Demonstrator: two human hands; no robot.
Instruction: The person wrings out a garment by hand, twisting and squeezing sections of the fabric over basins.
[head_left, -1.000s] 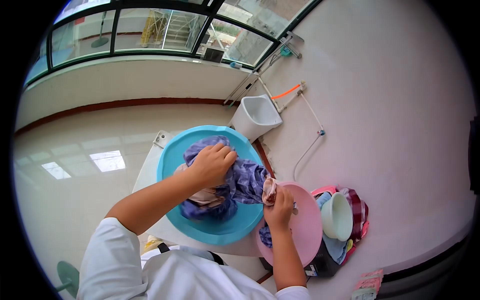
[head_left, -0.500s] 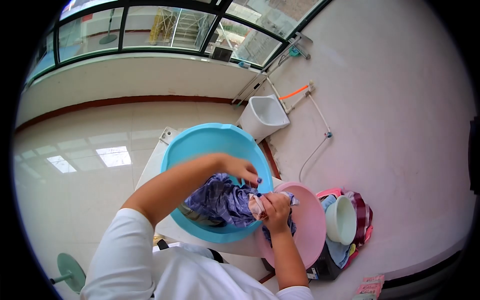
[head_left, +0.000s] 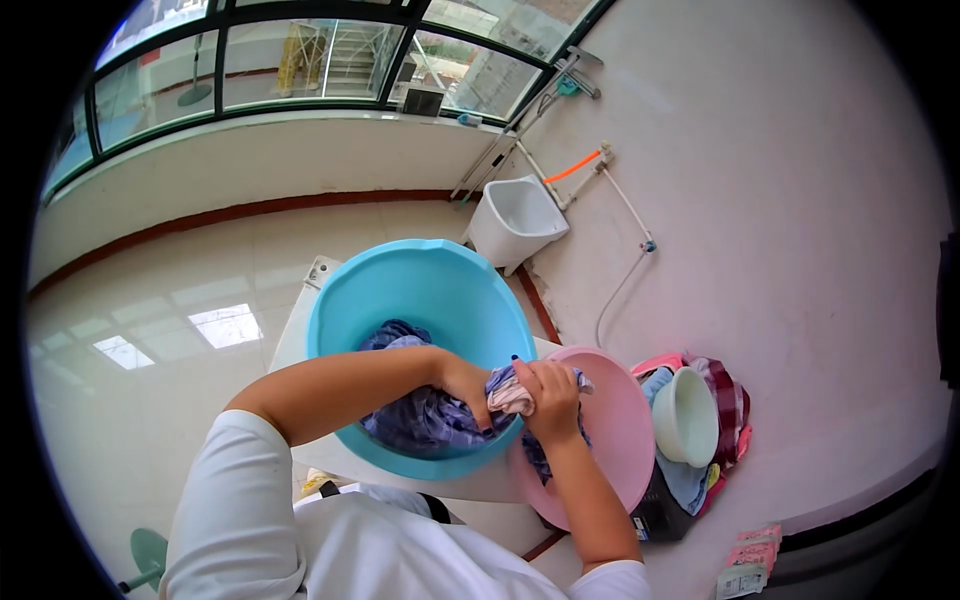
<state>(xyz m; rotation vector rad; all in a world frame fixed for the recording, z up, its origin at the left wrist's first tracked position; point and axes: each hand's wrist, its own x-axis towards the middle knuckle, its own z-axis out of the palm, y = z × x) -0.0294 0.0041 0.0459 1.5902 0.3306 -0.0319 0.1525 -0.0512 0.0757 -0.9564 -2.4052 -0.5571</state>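
A blue-purple patterned cloth (head_left: 425, 418) lies bunched in the blue basin (head_left: 420, 262), and its pale pinkish end rises over the basin's right edge. Around that end my right hand (head_left: 549, 396) is closed. My left hand (head_left: 468, 388) is curled against the same cloth just to the left, thumb pointing down. Part of the cloth hangs below my right hand into the pink basin (head_left: 622, 430), which overlaps the blue one's right side.
A white table (head_left: 300, 325) bears the blue basin. Beyond it stands a white sink (head_left: 518, 215) by the wall. At the right, a pale green basin (head_left: 686, 417) rests on piled clothes (head_left: 728, 405) over a dark box. A green round object (head_left: 149, 552) is at lower left.
My left hand went from the cloth in the blue basin over to beside my right hand and now grips near it. The cloth has dropped lower in the basin. The view has shifted slightly.
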